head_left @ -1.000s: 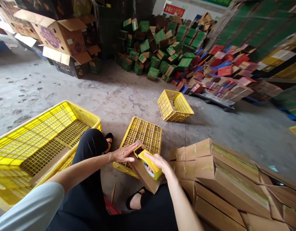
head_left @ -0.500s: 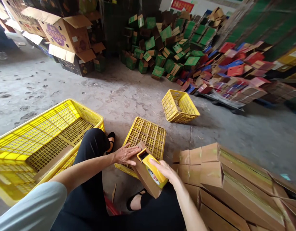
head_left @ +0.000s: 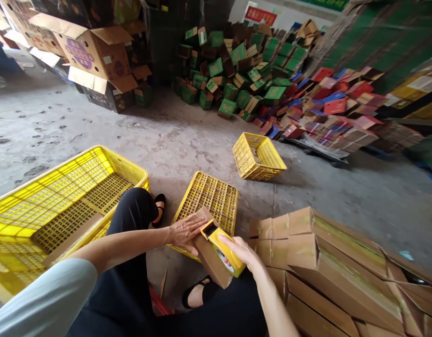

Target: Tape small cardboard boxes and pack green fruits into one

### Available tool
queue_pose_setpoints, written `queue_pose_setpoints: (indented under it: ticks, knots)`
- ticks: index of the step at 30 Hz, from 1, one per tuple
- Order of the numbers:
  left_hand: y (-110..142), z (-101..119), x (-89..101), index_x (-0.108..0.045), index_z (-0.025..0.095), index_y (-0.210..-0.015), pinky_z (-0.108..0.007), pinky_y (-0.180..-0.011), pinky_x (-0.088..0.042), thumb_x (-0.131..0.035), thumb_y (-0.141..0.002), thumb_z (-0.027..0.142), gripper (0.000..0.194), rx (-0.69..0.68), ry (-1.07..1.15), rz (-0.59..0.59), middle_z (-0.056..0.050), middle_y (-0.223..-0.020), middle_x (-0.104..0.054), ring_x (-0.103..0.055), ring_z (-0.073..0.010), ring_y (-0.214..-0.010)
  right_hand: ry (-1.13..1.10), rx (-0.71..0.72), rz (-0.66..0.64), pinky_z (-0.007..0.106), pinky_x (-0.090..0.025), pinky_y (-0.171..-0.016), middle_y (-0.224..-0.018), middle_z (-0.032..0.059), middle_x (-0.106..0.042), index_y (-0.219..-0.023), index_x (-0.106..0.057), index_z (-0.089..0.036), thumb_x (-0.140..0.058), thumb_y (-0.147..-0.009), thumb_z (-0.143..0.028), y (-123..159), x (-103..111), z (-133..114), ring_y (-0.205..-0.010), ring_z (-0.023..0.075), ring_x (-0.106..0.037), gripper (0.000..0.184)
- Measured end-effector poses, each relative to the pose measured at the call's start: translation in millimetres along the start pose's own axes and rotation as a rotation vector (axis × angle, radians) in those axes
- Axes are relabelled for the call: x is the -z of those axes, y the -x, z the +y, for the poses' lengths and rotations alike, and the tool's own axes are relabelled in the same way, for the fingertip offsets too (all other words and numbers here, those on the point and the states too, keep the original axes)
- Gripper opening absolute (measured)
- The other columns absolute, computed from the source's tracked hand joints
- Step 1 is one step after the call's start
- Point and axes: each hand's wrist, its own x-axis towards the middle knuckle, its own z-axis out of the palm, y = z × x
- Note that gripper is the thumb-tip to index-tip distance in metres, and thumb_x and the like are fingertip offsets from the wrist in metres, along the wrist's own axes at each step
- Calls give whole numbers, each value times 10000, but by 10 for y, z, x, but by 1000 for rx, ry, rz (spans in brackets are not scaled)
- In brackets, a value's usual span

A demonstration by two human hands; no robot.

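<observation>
My right hand (head_left: 241, 250) is closed around a yellow tape dispenser (head_left: 233, 258) with a white-cored roll in it. The dispenser's front end rests on a narrow brown cardboard box (head_left: 211, 261). Flat on the far end of that box lies my left hand (head_left: 186, 230), fingers stretched out beside the dispenser's head, thumb down the box's side. Under the box's far end stands an upturned yellow crate (head_left: 221, 194); the near end lies by my right knee. The dispenser hides part of the box top.
At left stands a large yellow crate (head_left: 107, 157) with a cardboard piece (head_left: 74, 238) inside. A smaller yellow crate (head_left: 249, 166) sits ahead. Stacked taped cartons (head_left: 349, 271) are close on my right. Heaps of green boxes (head_left: 233, 91) and red boxes (head_left: 335, 106) lie farther back.
The tape dispenser and my right hand have shifted slightly toward me along the box. My left hand stays pressed on the box, slightly farther over it. The camera view has swung a little.
</observation>
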Motion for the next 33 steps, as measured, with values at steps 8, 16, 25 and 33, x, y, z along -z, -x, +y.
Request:
queue_pose_setpoints:
  ticks: [8,16,25,33]
  knots:
    - [-69,-37,25,-56,102,-1722,-505,-1334,-184,-546,-924,821,1180,-29,58,-68,-241,-1751,-176,-213,-389,-1629,-3,15,-53,251,-555,-496,-567,78,-717,-819,-678,-171,-584,-975,-635,12,45,-17,-487,193,-684,498]
    - [-56,-93,-15,-58,90,-1716,-554,-1322,-197,-559,-917,824,1195,-71,21,-81,-274,-1735,-208,-211,-405,-1626,-39,-26,-65,264,-568,-505,-606,66,-728,-876,-642,-179,-625,-932,-664,58,133,254,-532,209,-701,489]
    - [-180,116,-34,-106,59,-1706,-564,-1316,-199,-534,-921,826,1178,-24,7,-131,-276,-1742,-179,-198,-429,-1623,-81,-27,-7,269,-556,-490,-602,71,-717,-876,-640,-175,-632,-930,-679,77,87,272,-525,205,-689,507]
    - [-212,100,-73,-53,83,-1713,-516,-1327,-201,-526,-955,790,1140,-21,40,-135,-242,-1754,-165,-184,-372,-1639,-50,-33,8,265,-558,-486,-591,86,-721,-850,-649,-179,-610,-931,-700,87,70,242,-522,214,-700,529]
